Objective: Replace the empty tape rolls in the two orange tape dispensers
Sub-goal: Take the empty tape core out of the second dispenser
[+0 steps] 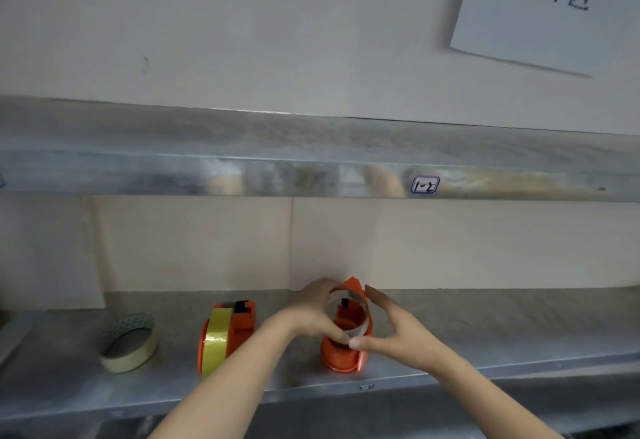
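Note:
Two orange tape dispensers stand on a metal shelf (485,331). The left dispenser (239,321) carries a yellowish tape roll (216,338). At the right dispenser (343,355) a thin empty grey core ring (334,303) sits around its top. My left hand (311,314) grips the ring's left side, and my right hand (391,328) pinches its lower edge with the thumb, fingers spread along the right side. A spare beige tape roll (130,345) lies tilted at the left of the shelf.
An upper metal shelf (311,161) overhangs the work area, with a small label (425,185) on its front lip. A white paper sign (540,9) hangs on the wall at top right. A white panel (48,258) stands at the back left.

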Tool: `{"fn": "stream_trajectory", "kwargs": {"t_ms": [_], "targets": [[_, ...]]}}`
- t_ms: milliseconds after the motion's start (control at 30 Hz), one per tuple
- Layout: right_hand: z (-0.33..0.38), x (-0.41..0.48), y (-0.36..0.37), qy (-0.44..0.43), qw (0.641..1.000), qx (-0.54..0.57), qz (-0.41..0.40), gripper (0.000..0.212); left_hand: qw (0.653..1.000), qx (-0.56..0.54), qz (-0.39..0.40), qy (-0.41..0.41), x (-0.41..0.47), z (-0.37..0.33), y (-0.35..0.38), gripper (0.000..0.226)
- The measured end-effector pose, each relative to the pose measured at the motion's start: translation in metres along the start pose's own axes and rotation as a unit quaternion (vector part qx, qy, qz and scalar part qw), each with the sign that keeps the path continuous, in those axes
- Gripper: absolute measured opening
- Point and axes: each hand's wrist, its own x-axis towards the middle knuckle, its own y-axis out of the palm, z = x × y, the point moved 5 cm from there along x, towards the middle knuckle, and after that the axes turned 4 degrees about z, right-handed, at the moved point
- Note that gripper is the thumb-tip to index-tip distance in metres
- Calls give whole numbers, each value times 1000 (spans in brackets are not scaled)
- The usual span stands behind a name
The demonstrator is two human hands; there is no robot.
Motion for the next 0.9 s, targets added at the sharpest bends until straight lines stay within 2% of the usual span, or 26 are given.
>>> {"fn": "stream_trajectory", "kwargs": {"t_ms": [100,233,433,567,667,733,800,867,900], "targets": [[7,0,-3,-10,1000,3,5,101,1000,-3,-18,18,-8,-14,-17,106],[14,-3,-11,-18,1000,-4,-14,111,999,-2,-16,33,-19,-27,-28,113],[19,-16,-24,-29,999,-3,-37,108,997,19,0,81,-27,-46,-24,114],[10,-31,-31,-19,998,8,-54,117,996,6,1,94,-26,-58,-19,113],[-2,-48,-41,-11,997,9,-72,117,996,4,6,93,-23,-69,-4,114],[-12,-60,-49,-4,996,19,-82,114,995,10,-1,102,-18,-80,10,106],[-25,-72,-60,5,996,25,-88,105,994,1,-6,112,-11,-92,26,89],[-43,-84,-72,14,995,29,-90,94,993,-16,-4,119,-2,-104,44,86],[-54,-90,-79,24,995,32,-90,98,993,-23,-6,116,4,-110,55,88]]}}
